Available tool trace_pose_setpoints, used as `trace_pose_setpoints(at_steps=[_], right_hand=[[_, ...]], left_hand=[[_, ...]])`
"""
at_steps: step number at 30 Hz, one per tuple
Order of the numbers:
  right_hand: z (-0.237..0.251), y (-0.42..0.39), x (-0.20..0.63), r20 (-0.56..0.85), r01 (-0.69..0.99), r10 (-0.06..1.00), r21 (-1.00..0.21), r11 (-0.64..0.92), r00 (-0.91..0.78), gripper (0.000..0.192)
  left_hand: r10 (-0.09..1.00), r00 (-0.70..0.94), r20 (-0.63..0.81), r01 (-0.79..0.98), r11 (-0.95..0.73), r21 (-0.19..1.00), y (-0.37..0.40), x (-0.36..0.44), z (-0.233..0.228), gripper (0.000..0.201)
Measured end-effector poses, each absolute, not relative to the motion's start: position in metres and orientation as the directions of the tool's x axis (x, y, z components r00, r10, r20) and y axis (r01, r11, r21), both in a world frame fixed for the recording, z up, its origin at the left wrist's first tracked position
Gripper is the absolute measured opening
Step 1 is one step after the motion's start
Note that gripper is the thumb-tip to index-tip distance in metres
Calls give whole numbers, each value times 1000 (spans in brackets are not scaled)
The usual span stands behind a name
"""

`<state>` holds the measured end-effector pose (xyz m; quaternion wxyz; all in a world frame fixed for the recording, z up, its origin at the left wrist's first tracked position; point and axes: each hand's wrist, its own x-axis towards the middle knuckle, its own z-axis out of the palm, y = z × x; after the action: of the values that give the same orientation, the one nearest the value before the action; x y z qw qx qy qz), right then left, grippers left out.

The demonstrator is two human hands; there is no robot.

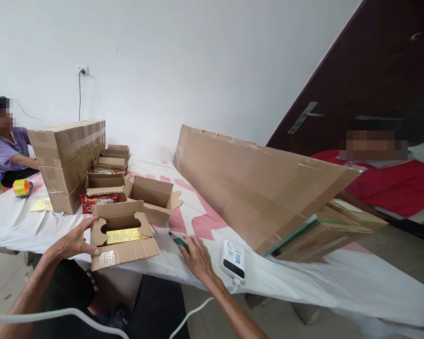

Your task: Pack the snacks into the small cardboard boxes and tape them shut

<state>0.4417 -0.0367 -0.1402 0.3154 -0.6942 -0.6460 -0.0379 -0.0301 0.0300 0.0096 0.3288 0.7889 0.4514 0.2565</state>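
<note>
My left hand (75, 242) grips the left side of an open cardboard box (134, 253). Its thumb presses the front flap, beside a patch of clear tape. Inside the box lies a yellow packet (124, 235). To the right of the box, my right hand (198, 258) rests low over the table with its fingers closed round a slim green-handled tool (180, 242). The tool's dark, narrow tip points left toward the box; its exact kind is unclear. Right of this hand lies a white device (233, 260) with a cable plugged in.
Taped boxes (67, 150) stand stacked at left. Open boxes (150, 195) and red packets (101, 200) sit behind mine. A tape roll (22, 188) lies far left. A large cardboard sheet (254, 183) leans at right. One person (7, 150) sits left, another (392, 183) right.
</note>
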Motion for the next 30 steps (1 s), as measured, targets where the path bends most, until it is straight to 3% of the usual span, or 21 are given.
trace_pose_setpoints(at_steps=[5, 10, 13, 15, 20, 23, 27, 30], right_hand=[[-65, -20, 373, 470, 680, 873, -685, 263, 135, 42], [-10, -11, 320, 335, 611, 941, -753, 244, 37, 75], [-1, -10, 309, 246, 688, 969, -701, 189, -16, 89], [-3, -10, 306, 254, 738, 967, -649, 186, -20, 84], [-25, -8, 312, 452, 714, 889, -648, 266, 78, 50], [-37, -8, 322, 538, 724, 829, -632, 275, 155, 49], [-39, -11, 334, 660, 870, 747, -414, 270, 83, 52], [-29, -15, 337, 696, 927, 715, -220, 304, -69, 37]], left_hand=[[887, 444, 129, 614, -405, 677, 36, -24, 19, 97], [899, 399, 183, 692, -426, 583, 38, 2, 22, 81], [911, 350, 219, 748, -413, 520, 39, 19, 19, 78], [918, 312, 246, 782, -395, 483, 39, 25, 16, 73], [891, 273, 362, 735, -436, 520, 39, 24, 2, 65], [870, 212, 444, 673, -460, 580, 38, 17, -8, 63], [846, 164, 507, 650, -479, 590, 33, 15, -13, 63], [831, 153, 534, 655, -490, 575, 28, 15, -10, 59]])
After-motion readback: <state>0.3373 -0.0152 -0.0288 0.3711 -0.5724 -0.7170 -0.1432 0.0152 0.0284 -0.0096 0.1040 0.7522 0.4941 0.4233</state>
